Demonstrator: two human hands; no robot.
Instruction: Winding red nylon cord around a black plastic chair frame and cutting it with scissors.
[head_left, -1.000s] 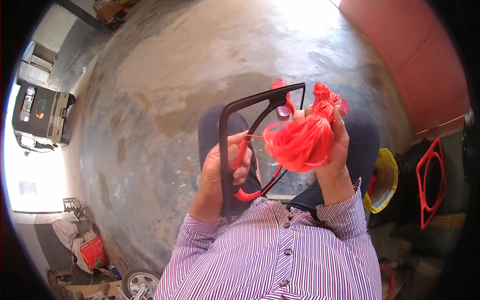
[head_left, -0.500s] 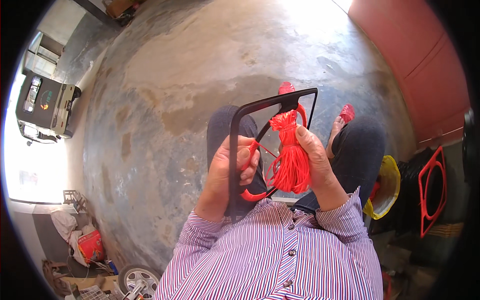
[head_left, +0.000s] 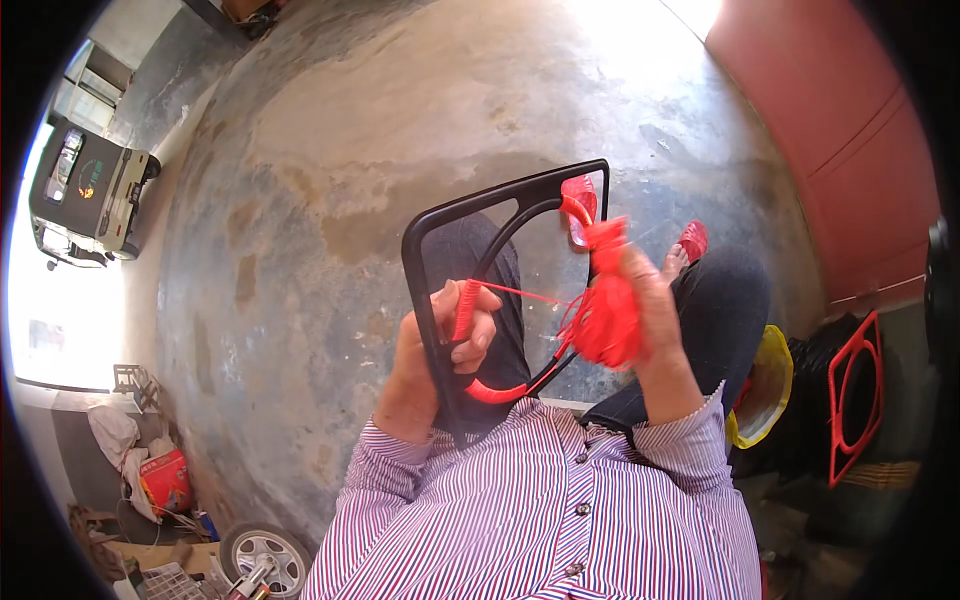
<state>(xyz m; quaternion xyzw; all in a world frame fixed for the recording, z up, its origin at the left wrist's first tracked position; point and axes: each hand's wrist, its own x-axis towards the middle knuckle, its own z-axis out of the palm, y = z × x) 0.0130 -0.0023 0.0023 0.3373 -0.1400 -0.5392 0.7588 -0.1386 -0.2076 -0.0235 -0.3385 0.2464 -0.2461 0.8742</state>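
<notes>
Before my lap I hold up a black frame, roughly four-sided with a round ring inside it. Red cord is wound around parts of the ring, at the left, the bottom and the upper right. My left hand is closed around the frame's left side, at the red-wrapped part of the ring. In my right hand, a bundle of red cord is gripped; it is blurred by motion. From the bundle a taut strand of cord runs left to the wrapping by my left fingers.
Right of my knee stands a yellow-rimmed bag or bucket, beside a red frame of similar shape. At lower left are a small wheel, a red container and clutter. A three-wheeled vehicle is parked at far left.
My right hand has drawn the cord bundle to the right, away from the ring, and the strand is now stretched. The frame has shifted left and turned to show its ring more openly.
</notes>
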